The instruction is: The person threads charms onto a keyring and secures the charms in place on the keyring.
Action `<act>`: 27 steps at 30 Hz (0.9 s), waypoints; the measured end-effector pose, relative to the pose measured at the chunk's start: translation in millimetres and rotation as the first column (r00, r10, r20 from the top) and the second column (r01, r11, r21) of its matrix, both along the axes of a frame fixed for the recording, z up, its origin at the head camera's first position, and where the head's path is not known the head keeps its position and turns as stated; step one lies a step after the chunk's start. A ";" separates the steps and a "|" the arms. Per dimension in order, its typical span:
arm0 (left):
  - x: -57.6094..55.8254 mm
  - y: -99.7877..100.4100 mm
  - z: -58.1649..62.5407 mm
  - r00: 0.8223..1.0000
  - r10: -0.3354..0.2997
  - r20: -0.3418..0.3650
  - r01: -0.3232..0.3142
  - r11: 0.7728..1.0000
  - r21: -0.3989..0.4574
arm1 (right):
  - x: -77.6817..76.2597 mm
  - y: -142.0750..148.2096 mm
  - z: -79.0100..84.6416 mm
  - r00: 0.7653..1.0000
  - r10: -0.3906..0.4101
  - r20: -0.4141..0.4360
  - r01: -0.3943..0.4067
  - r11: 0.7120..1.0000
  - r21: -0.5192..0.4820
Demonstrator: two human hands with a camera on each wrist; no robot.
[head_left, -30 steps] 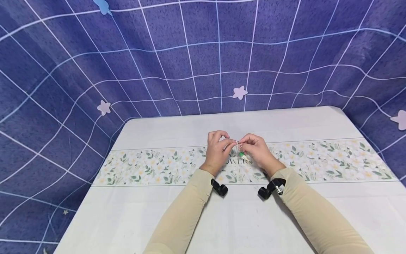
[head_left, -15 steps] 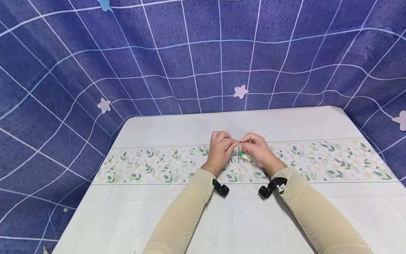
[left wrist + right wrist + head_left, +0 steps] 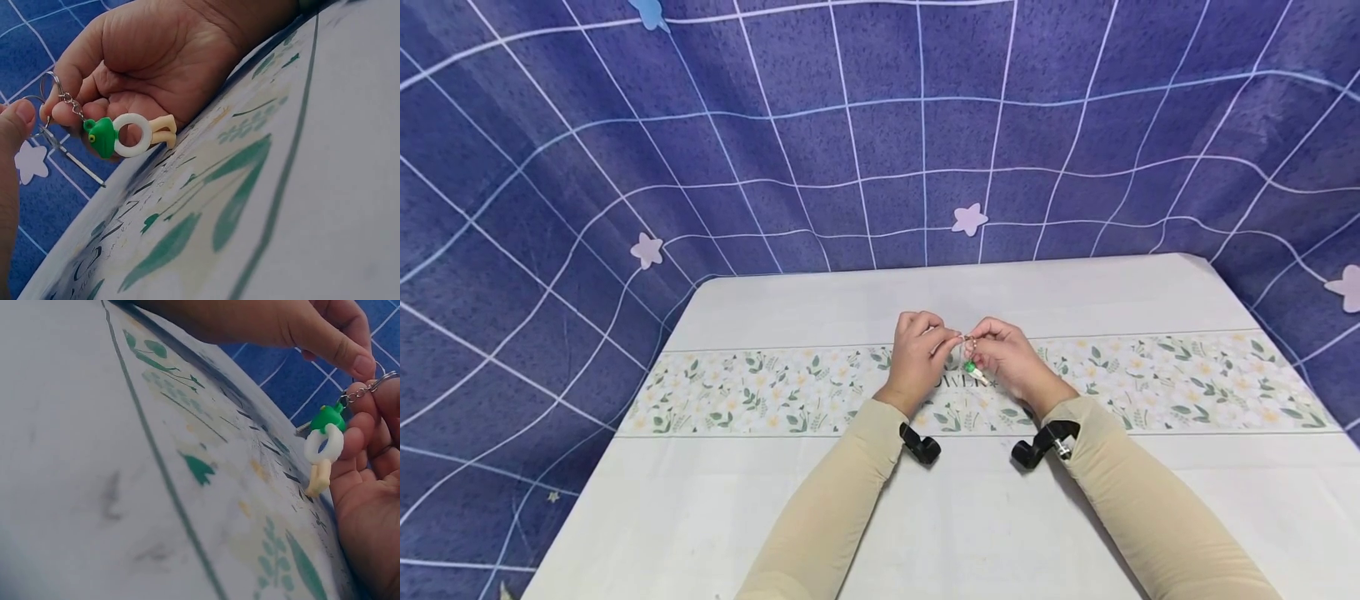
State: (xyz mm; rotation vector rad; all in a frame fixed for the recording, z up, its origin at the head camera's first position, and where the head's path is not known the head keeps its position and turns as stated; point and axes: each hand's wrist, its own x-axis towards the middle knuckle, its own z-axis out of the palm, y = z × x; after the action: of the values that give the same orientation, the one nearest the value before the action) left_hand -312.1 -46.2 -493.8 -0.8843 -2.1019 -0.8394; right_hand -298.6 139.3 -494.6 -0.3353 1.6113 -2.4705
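Both hands meet over the printed band of the tablecloth. My right hand [image 3: 1011,358] holds a frog keychain [image 3: 103,139] by its split ring [image 3: 51,81]; a short chain links ring and figure. The figure has a green frog head, a white hoop body [image 3: 324,445] and beige legs [image 3: 320,476], and hangs against my right fingers. My left hand [image 3: 913,358] pinches a thin metal ring [image 3: 42,105] between thumb and finger, right beside the split ring. A slim metal piece, like a key [image 3: 78,161], dangles there. Whether the two rings are joined is too small to tell.
A white tablecloth [image 3: 970,517] with a floral band [image 3: 760,387] covers the table. Behind it hangs a blue curtain [image 3: 880,142] with a pale grid and stars. Black wrist mounts [image 3: 920,446] sit on both sleeves.
The hands stay nearly in place, fingertips together. The frog figure has swung slightly and shows more clearly beneath the right fingers. The head view has shifted a little.
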 end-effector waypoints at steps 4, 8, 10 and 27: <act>-1.0 -0.8 -1.9 1.000 0.002 -0.001 -0.002 1.000 -0.003 | 0.3 0.5 0.3 0.999 0.031 0.024 -0.032 1.000 0.002; -1.4 -1.6 -1.9 0.999 0.018 0.030 -0.017 1.000 -0.021 | 0.1 0.9 1.0 0.999 0.038 0.038 -0.039 0.999 0.028; -1.4 -1.9 -1.6 0.998 0.027 0.051 -0.025 0.999 -0.036 | -0.5 1.1 0.7 0.998 0.039 0.042 -0.041 0.998 0.041; -1.8 -2.6 -1.3 0.993 0.059 0.105 -0.047 0.993 -0.112 | -5.4 1.5 -9.5 0.977 -0.087 -0.196 0.145 0.941 0.304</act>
State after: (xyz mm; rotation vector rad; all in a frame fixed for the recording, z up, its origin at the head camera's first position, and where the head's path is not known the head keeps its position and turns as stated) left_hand -313.9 -48.9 -495.1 -0.8528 -2.2737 -0.7657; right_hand -304.0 140.8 -504.1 -0.4365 2.1235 -2.2597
